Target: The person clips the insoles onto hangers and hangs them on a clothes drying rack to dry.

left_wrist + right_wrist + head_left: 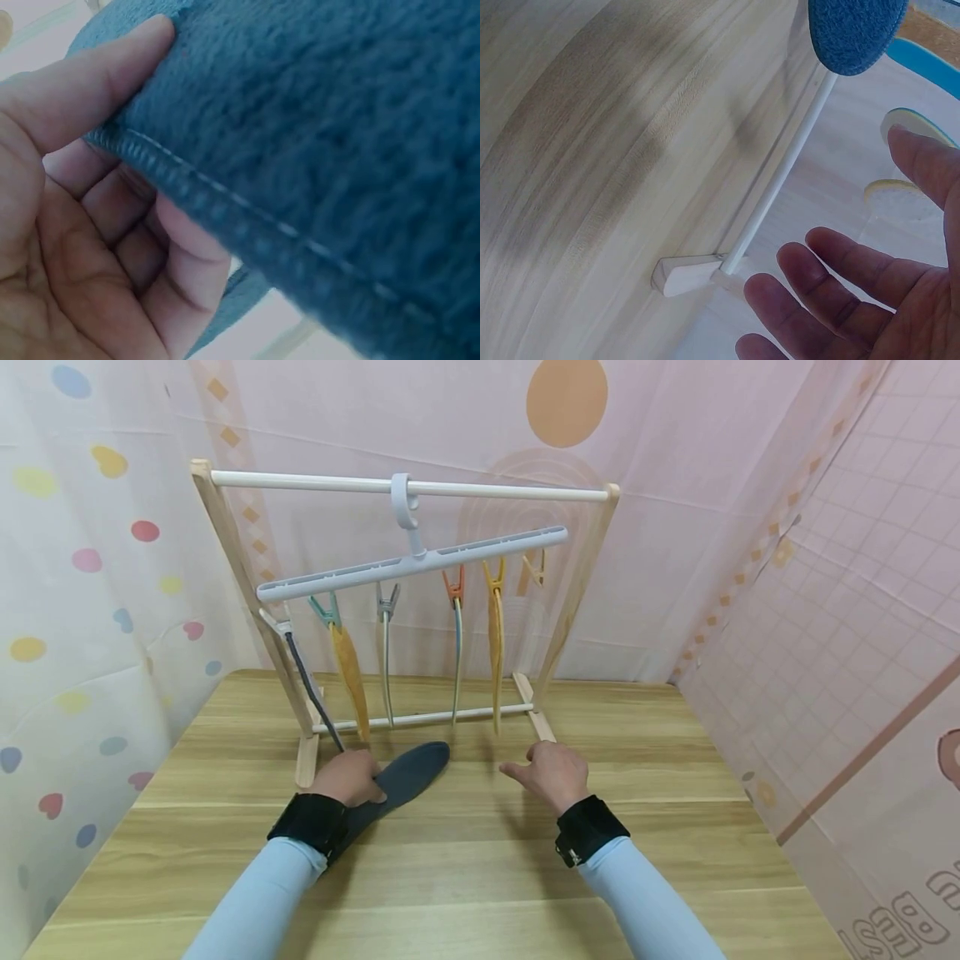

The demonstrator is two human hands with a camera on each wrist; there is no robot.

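Observation:
A dark blue insole [411,768] lies flat on the wooden table [465,868], just in front of a small wooden drying rack [225,518]. My left hand [348,778] grips its near end. In the left wrist view the thumb [82,82] lies on top of the felt insole [337,150] and the fingers curl under its stitched edge. My right hand [551,772] hovers open above the table beside the rack's right foot [542,725], holding nothing. The right wrist view shows the open right hand [855,292] near that foot [686,274] and the insole's toe [855,30].
A grey clip hanger [412,564] hangs from the rack's top rod [487,490]. Several insoles hang from its clips, among them two orange ones [351,672] and a dark one [307,685] at the left. Fabric walls close in behind and on both sides.

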